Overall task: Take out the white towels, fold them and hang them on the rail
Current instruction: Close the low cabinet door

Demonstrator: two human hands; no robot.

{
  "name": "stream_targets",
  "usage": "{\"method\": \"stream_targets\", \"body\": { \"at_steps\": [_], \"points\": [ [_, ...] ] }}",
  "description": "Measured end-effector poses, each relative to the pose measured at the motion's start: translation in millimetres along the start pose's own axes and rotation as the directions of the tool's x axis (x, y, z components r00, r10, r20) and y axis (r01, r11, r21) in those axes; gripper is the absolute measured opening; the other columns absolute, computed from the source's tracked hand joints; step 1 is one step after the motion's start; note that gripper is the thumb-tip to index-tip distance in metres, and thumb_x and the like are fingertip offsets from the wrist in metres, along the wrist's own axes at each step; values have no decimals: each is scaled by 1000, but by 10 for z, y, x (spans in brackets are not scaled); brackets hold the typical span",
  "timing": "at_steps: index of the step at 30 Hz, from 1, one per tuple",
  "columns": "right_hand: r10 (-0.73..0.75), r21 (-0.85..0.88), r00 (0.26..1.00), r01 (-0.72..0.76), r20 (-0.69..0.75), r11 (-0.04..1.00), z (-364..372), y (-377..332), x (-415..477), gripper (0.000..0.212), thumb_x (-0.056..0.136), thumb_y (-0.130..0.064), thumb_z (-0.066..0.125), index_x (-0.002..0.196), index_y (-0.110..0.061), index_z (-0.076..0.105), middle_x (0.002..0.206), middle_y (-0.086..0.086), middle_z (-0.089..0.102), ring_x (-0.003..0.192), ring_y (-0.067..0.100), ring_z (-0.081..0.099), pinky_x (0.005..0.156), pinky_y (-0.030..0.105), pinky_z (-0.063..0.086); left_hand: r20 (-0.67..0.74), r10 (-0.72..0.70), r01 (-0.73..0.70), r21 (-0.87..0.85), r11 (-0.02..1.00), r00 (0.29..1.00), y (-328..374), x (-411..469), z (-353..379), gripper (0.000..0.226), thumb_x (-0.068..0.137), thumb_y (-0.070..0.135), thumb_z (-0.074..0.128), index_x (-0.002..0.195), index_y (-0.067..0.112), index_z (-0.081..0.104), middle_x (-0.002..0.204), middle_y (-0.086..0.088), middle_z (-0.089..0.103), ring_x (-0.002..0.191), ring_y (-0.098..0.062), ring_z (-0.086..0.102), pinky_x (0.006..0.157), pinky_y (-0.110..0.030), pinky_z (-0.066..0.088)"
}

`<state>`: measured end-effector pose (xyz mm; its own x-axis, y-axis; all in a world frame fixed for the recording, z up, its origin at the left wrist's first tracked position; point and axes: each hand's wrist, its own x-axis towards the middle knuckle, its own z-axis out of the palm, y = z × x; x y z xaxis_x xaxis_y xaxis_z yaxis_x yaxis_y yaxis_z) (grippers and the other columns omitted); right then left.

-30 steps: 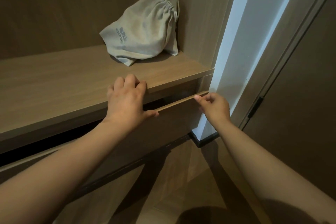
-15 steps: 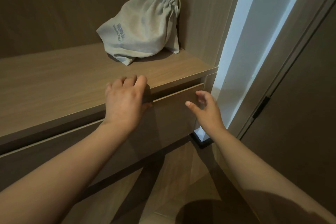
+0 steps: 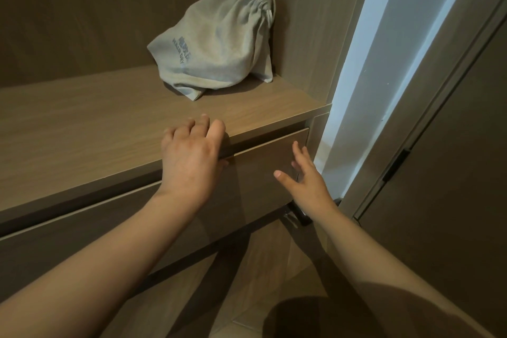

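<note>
Shut now, where a second ago it stood pulled out, the long drawer front [image 3: 262,163] sits flush under the shelf with only a thin dark gap along its top edge, and the right hand [image 3: 304,181] has come off that edge. Largest in view is the wardrobe shelf [image 3: 82,132], a broad flat board of matte brown wood-grain laminate with a square front lip, running from lower left to upper right. Below it the drawer front is a plain smooth panel of the same tone, its long axis parallel to the shelf. To the right stands a dark flat door [image 3: 452,186] beside a pale lit strip of wall [image 3: 384,63]. At the back right corner of the shelf a grey drawstring bag [image 3: 216,46] of soft woven cloth slumps, its gathered neck up and dark print on its side. The left hand [image 3: 192,156] rests on the shelf lip, fingers laid loosely over the top, thumb at the gap, holding nothing. The right hand hovers before the drawer front, fingers spread wide and empty. Where the white towels lie cannot be told from this view.
</note>
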<state>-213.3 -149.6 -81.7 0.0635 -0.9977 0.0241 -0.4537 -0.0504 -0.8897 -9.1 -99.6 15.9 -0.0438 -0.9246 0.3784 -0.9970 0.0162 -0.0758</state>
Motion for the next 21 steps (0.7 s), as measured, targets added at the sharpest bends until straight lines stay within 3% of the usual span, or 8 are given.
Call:
{"method": "stream_targets", "body": {
  "at_steps": [5,10,15,17,19,21],
  "points": [
    [-15,-259,1000,10,-15,966,-143,50,-70,66,94,-40,60,151,-38,27,161,-8,23,146,20,29,111,39,35,19,1,-1,-11,1000,1000,1,-5,11,50,83,35,71,123,19,46,147,-13,45,132,-34,44,105,-50,37],
    [9,-463,998,-35,-57,886,-256,31,-155,48,91,-37,66,136,-28,52,138,-4,56,123,16,55,99,32,49,58,-2,2,8,1000,998,-9,13,20,49,84,32,71,124,19,45,149,-14,41,134,-35,42,107,-50,34],
    [146,-550,989,-113,17,828,-392,-153,-247,36,90,-31,68,125,-27,59,124,-3,63,111,16,62,90,26,50,168,-7,8,-8,1000,986,-17,45,-101,56,78,19,78,124,20,47,150,-15,40,135,-36,40,108,-50,33],
    [101,-604,993,-46,58,796,-476,-276,-323,31,90,-30,68,121,-24,63,116,-3,67,104,14,65,84,22,49,246,-4,12,-31,999,969,-19,62,-179,62,74,15,80,125,22,45,153,-15,35,138,-36,36,110,-49,33],
    [117,-638,986,-14,120,770,-602,-445,-394,28,92,-32,66,118,-23,63,110,-6,68,100,9,65,82,18,50,324,10,9,-58,998,946,-27,90,-267,68,75,17,79,130,25,40,157,-12,26,142,-33,30,113,-47,30],
    [168,-672,973,-19,157,740,-755,-644,-471,30,92,-36,64,120,-26,61,112,-8,68,103,7,64,87,24,53,400,32,18,-122,992,916,-70,139,-406,67,79,25,76,135,27,39,159,-9,23,144,-29,26,116,-43,28]
  ]
}}
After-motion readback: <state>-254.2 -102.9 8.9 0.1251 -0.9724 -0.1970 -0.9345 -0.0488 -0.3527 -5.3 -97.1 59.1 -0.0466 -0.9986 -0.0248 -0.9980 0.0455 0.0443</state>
